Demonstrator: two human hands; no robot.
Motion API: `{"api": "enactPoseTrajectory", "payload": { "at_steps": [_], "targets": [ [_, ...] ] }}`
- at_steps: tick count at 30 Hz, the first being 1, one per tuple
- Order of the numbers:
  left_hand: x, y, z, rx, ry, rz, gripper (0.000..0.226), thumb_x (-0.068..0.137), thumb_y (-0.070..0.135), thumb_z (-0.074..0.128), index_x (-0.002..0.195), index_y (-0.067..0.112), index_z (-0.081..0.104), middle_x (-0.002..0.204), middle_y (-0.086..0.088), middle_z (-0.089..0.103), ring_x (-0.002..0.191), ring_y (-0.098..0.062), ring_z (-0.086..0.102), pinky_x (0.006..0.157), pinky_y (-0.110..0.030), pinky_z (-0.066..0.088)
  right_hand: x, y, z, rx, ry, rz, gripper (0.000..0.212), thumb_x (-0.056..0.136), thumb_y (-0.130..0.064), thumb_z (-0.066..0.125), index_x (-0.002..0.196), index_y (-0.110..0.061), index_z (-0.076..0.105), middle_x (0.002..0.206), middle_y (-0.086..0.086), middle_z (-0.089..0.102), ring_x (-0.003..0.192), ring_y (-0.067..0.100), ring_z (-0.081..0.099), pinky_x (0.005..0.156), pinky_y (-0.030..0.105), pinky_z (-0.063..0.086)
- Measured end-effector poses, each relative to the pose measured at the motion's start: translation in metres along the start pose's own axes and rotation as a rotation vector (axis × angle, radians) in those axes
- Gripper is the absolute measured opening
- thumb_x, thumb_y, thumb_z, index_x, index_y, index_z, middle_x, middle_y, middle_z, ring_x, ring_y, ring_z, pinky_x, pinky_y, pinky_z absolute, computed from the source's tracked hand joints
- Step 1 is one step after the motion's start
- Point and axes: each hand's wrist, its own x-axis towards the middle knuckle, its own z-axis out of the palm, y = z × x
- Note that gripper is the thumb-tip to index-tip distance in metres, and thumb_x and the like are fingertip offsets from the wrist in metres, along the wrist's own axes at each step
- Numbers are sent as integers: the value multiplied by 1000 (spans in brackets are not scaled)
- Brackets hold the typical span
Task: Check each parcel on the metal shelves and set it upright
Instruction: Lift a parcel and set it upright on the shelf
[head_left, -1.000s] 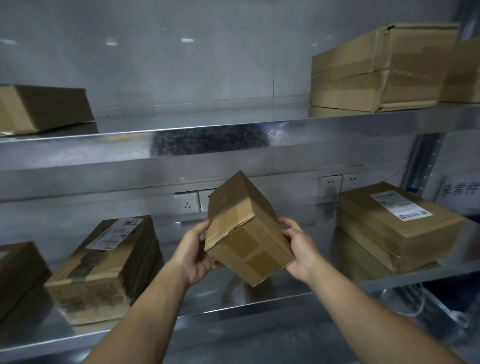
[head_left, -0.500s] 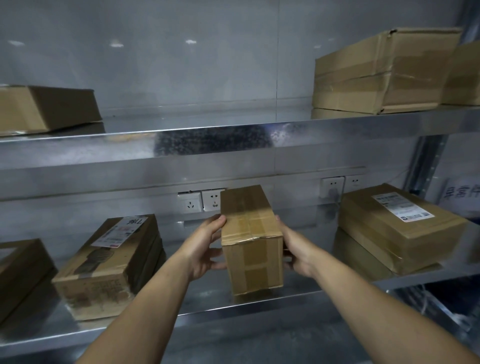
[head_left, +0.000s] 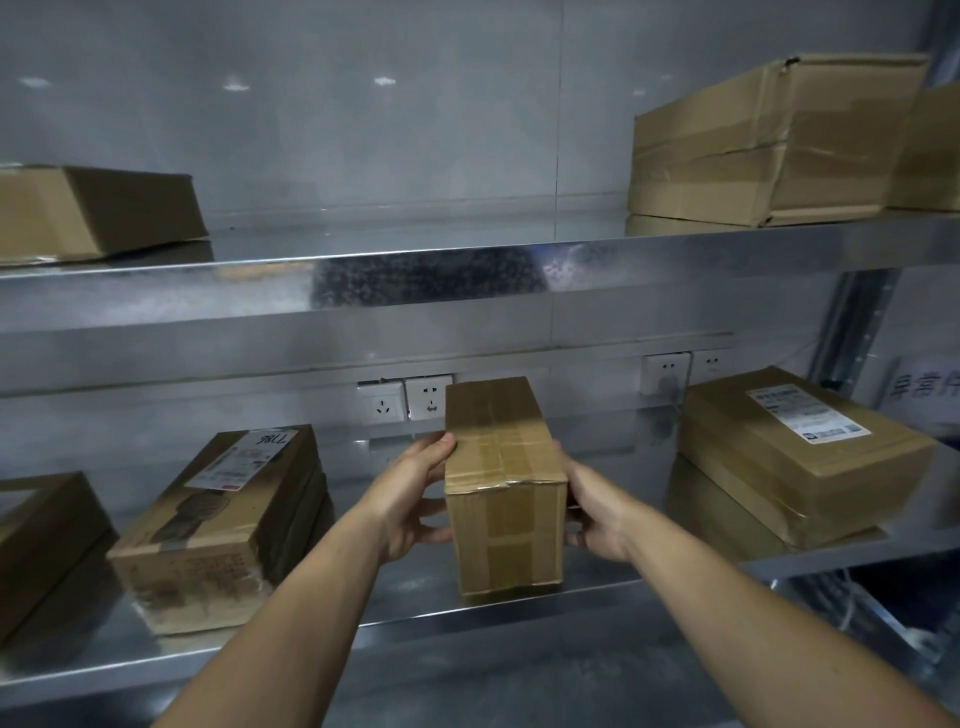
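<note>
Brown cardboard fills both grips: the left grip (head_left: 410, 499) clasps the left side of a small box (head_left: 504, 488), thumb at the top edge, and the right grip (head_left: 597, 512) clasps the right side, fingers partly hidden. The small box stands upright on the lower shelf (head_left: 415, 590), near its front edge. Wall sockets (head_left: 405, 402) sit behind it. A labelled left parcel (head_left: 223, 525) and a labelled right parcel (head_left: 800, 467) lie flat on either side. The upper shelf (head_left: 415, 291) carries a large box (head_left: 769, 140) and a flat box (head_left: 93, 210).
</note>
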Motion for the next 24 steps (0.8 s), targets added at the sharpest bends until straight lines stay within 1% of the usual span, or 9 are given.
{"api": "enactPoseTrajectory", "payload": {
  "at_steps": [3,5,10,12,14,16,18,20,24],
  "targets": [
    [1,1,0,8,2,2,39,96,52,57,133,38,56,127,1,67,119,-34,56,78,-48,55,-1,0,1,7,-3,0,51,95,-66,46,103,-21,70,90,4,73,93,22,65,74,35,50],
    [2,1,0,9,2,5,38,96,53,56,132,37,56,127,1,67,119,-34,56,79,-48,54,-2,0,0,15,1,-4,51,95,-65,46,103,-21,70,90,5,73,93,22,66,74,35,51],
    [4,-2,2,-23,26,2,42,99,59,47,133,37,56,131,1,63,120,-32,56,73,-47,54,0,0,-2,-12,-5,13,54,95,-66,45,108,-20,70,96,6,73,97,22,65,81,37,50],
    [7,-4,2,-57,59,8,42,101,56,43,137,36,53,135,-1,58,124,-32,53,78,-52,54,1,0,-1,4,-19,19,54,97,-64,46,111,-18,70,99,7,73,98,23,65,80,38,51],
    [8,-6,3,-84,93,14,43,103,53,41,141,35,50,137,-6,56,126,-34,52,87,-59,51,2,-1,0,18,-20,25,53,97,-62,48,116,-17,70,102,9,73,100,24,65,89,41,53],
    [10,-6,3,-100,120,28,41,105,49,39,141,34,49,133,-9,58,122,-35,55,96,-64,46,3,-2,1,16,-17,24,48,98,-60,50,119,-20,68,106,10,72,102,23,63,100,44,50],
    [10,-5,6,-112,133,61,35,107,44,37,136,32,53,120,-7,63,111,-32,60,92,-59,49,3,-5,2,-1,-22,3,41,98,-58,52,122,-27,65,113,9,69,108,21,60,105,47,46],
    [8,-2,8,-136,141,89,32,108,39,37,131,29,56,110,-5,65,103,-27,62,82,-50,52,2,-8,1,-19,-30,-30,34,100,-53,52,123,-32,64,117,5,69,111,20,60,102,45,46],
    [5,1,5,-175,137,101,30,108,38,40,129,29,59,115,-6,67,111,-29,63,89,-54,54,1,-14,-2,-42,-54,-102,24,104,-36,52,123,-29,64,109,-1,70,106,18,61,98,43,42]
  ]
}}
